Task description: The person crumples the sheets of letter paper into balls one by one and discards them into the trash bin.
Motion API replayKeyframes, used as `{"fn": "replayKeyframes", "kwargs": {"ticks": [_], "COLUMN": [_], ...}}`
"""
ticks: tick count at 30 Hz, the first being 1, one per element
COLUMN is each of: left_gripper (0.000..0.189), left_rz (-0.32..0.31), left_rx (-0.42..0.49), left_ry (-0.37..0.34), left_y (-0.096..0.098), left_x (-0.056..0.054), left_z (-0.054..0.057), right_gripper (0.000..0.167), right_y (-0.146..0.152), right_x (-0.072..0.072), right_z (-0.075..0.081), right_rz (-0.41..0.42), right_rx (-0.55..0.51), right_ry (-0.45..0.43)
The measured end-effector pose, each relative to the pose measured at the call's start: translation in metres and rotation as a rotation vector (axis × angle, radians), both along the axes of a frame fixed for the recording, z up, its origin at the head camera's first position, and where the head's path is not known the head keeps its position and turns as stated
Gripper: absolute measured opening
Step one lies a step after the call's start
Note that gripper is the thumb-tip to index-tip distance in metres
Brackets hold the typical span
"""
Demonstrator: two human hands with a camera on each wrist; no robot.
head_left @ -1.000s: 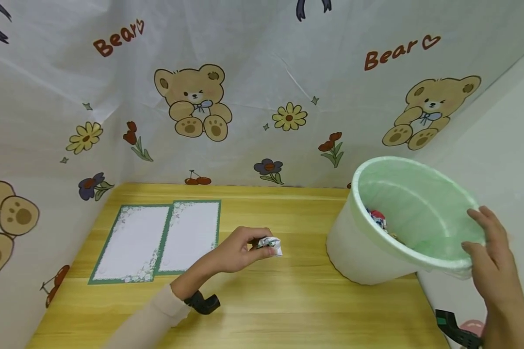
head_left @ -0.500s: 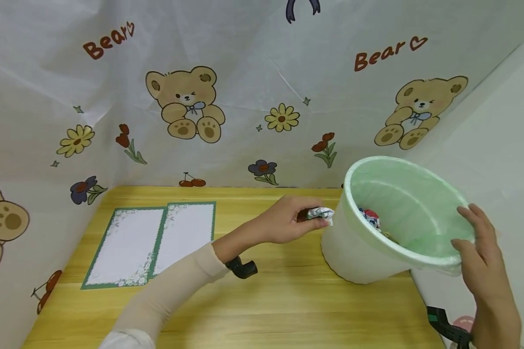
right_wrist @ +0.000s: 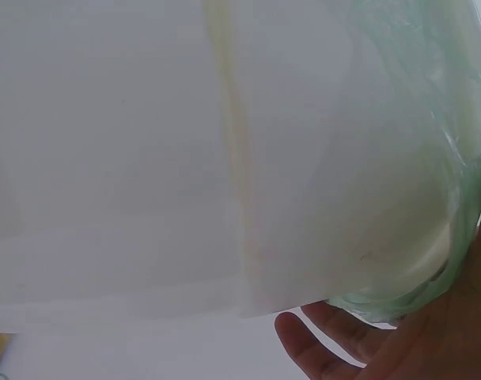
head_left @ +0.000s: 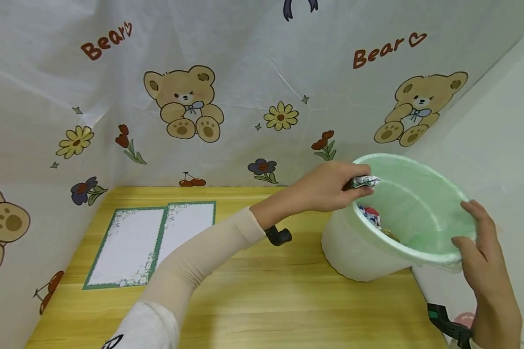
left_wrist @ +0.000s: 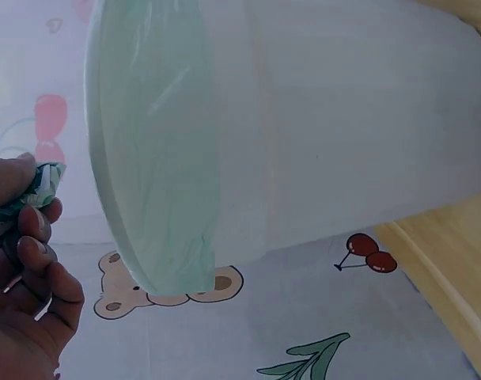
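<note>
Forearm, head view: the left sleeve (head_left: pixel 214 247) slants across the table (head_left: pixel 262 310), and the left hand (head_left: pixel 334 186) reaches out at its end, back of the hand upward.
Left fingers: nearly together, pinching a crumpled wrapper (head_left: pixel 367 181) against the thumb.
Bin (head_left: pixel 358 257): under the left fingers and to their right, tilted, with a green liner (head_left: pixel 423 203) in its mouth.
Wrapper: at the left fingertips, over the bin's mouth near the rim.
Crumpled bits (head_left: pixel 371 215): inside the bin, below the left fingertips.
Right hand (head_left: pixel 489 261): across the mouth from the left fingers, gripping the rim, thumb and forefinger tips over it.
Paper sheets (head_left: pixel 128 247): two, green-bordered, well to the left of the left fingers; the sleeve covers part of one.
Bear-print cloth (head_left: pixel 240 48): hangs beyond the fingers of both hands.
Left wrist view: thumb on one side of the wrapper, curled fingers on the other; the bin's rim stands beside the fingertips, apart from them.
Right wrist view: the bin's pale wall blocks most of the scene; two right fingers show by its edge, probably touching it, though the dim picture leaves that unsure.
</note>
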State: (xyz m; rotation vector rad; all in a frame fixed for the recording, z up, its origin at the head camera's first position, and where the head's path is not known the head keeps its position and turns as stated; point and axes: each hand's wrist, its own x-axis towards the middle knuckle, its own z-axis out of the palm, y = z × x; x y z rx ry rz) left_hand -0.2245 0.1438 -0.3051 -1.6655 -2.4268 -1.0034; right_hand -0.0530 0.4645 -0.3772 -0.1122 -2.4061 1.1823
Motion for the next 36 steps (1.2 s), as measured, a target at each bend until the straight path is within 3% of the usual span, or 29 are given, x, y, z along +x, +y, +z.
{"fn": "replayKeyframes", "kwargs": {"ticks": [7, 12, 17, 24, 30, 36], "left_gripper": [0.021, 0.025, 0.025, 0.03, 0.029, 0.027], "left_rz": [-0.043, -0.034, -0.007, 0.009, 0.024, 0.053], "left_rx": [-0.128, -0.198, -0.236, -0.178, -0.148, -0.099], "left_ry": [0.106, 0.117, 0.124, 0.158, 0.121, 0.124], "left_y": [0.027, 0.036, 0.037, 0.032, 0.021, -0.001], "left_x": [-0.005, -0.006, -0.005, -0.004, -0.005, -0.008], "left_z": [0.012, 0.014, 0.014, 0.013, 0.019, 0.01], "right_gripper": [0.075, 0.075, 0.074, 0.074, 0.072, 0.059], "right_y": [-0.002, -0.004, -0.004, -0.005, -0.003, -0.009], "right_x": [-0.001, -0.001, -0.002, -0.003, -0.002, 0.006], "right_z": [0.0, -0.002, -0.002, 0.0, 0.001, 0.007], "right_rz": [0.004, 0.027, 0.024, 0.009, 0.0, -0.148], "right_rx": [-0.052, -0.088, -0.047, -0.039, -0.024, -0.003], "right_ry": [0.018, 0.045, 0.045, 0.047, 0.027, -0.009]}}
